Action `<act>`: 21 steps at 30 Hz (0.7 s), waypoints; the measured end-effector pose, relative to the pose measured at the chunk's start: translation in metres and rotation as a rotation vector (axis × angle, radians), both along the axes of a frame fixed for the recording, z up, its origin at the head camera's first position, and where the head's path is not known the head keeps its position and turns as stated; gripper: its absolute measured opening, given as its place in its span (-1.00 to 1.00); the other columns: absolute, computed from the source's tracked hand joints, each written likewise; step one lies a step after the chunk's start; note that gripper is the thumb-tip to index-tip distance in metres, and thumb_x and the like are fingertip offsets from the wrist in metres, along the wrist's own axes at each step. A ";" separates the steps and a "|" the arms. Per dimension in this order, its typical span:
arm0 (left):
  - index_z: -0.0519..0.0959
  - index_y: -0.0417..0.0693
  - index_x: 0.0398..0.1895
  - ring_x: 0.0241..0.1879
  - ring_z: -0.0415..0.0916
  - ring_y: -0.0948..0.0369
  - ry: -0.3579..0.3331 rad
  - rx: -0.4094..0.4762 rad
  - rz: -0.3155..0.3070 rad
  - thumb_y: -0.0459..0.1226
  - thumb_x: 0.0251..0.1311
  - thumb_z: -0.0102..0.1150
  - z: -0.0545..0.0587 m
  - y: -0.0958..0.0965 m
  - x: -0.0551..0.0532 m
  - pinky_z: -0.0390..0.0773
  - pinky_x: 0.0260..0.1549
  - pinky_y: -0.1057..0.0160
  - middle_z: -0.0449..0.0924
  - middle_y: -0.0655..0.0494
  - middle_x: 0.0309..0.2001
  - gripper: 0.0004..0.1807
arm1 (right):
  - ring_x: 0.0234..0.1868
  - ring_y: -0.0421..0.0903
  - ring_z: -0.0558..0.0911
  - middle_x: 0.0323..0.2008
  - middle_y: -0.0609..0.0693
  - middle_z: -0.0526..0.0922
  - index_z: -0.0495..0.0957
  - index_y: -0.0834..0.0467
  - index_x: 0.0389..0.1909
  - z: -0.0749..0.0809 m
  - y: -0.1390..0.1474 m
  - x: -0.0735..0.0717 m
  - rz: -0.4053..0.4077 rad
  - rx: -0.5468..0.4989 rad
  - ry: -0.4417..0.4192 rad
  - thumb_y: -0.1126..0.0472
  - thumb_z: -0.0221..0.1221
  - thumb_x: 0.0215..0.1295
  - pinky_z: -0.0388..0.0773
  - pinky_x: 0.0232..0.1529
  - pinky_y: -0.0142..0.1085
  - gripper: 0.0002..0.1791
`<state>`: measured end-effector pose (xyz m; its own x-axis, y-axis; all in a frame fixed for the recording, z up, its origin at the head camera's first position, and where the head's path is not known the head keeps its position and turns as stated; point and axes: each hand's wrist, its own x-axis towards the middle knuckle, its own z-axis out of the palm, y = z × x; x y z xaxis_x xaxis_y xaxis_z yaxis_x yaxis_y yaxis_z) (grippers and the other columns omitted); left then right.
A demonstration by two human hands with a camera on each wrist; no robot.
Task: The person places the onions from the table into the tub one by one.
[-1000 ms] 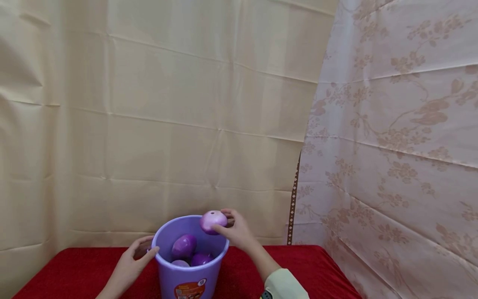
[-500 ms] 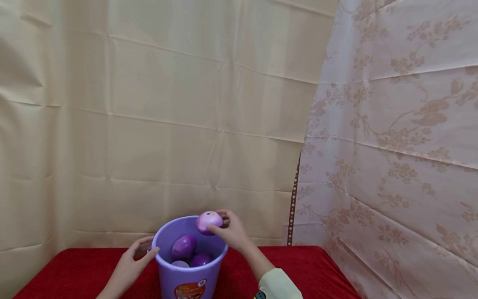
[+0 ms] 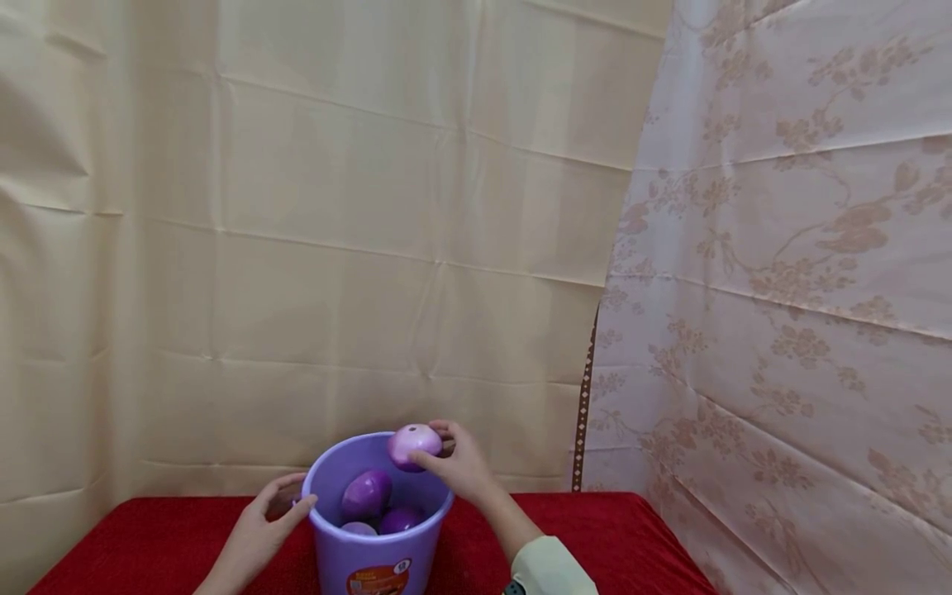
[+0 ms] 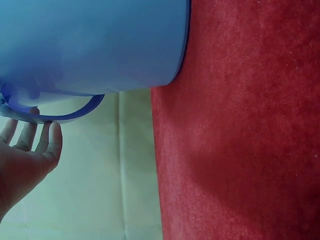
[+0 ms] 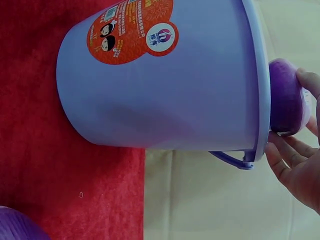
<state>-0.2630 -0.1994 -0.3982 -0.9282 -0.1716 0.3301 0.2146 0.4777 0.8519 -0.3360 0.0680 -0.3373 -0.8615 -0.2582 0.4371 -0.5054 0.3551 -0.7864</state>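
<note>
A lilac bucket (image 3: 375, 545) with an orange label stands on the red cloth, its open top towards me. Inside lie several purple onions (image 3: 368, 494), one paler than the others. At the bucket's left side my left hand (image 3: 256, 529) has its thumb on the rim; the left wrist view shows its fingers bent at the bucket's handle (image 4: 82, 112). My right hand (image 3: 464, 467) grips a shiny light-purple onion (image 3: 413, 446) over the right part of the opening. In the right wrist view, that onion's darker side faces the rim, and my right fingertips come close to it.
Another purple onion (image 5: 20, 226) lies on the red cloth (image 3: 580, 537) at the corner of the right wrist view. Behind the table hangs a beige curtain (image 3: 335, 248), and a flowered curtain (image 3: 781, 289) closes off the right.
My right hand has carried the light-purple onion slightly left and a touch lower over the bucket. My left hand and the bucket have stayed nearly in place.
</note>
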 end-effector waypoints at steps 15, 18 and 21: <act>0.39 -0.12 0.17 -0.22 0.41 0.56 0.018 0.007 -0.001 -0.08 0.20 0.18 -0.001 0.000 0.000 0.48 -0.26 0.40 0.57 -0.13 0.01 -0.48 | -0.23 -0.07 0.60 -0.10 0.18 0.59 0.44 0.29 0.06 -0.002 0.002 0.000 -0.012 0.010 0.019 0.09 0.35 0.04 0.52 -0.26 -0.36 -0.41; 0.39 -0.11 0.16 -0.21 0.41 0.55 0.028 -0.009 -0.007 -0.07 0.20 0.18 0.000 -0.001 0.000 0.48 -0.27 0.39 0.58 -0.12 0.01 -0.48 | -0.20 -0.02 0.60 -0.10 0.18 0.59 0.44 0.29 0.06 -0.003 0.003 0.000 -0.012 0.003 0.012 0.08 0.35 0.04 0.53 -0.25 -0.34 -0.40; 0.41 -0.11 0.13 -0.22 0.41 0.55 0.041 -0.029 -0.016 -0.06 0.19 0.19 0.002 -0.003 -0.001 0.47 -0.27 0.39 0.59 -0.10 -0.01 -0.49 | -0.19 0.02 0.61 -0.10 0.18 0.59 0.44 0.29 0.06 -0.003 0.003 0.000 -0.013 0.006 0.015 0.08 0.35 0.04 0.54 -0.25 -0.32 -0.41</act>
<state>-0.2637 -0.2019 -0.3957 -0.9163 -0.1468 0.3726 0.2569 0.4981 0.8282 -0.3360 0.0714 -0.3406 -0.8584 -0.2495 0.4482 -0.5121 0.3661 -0.7770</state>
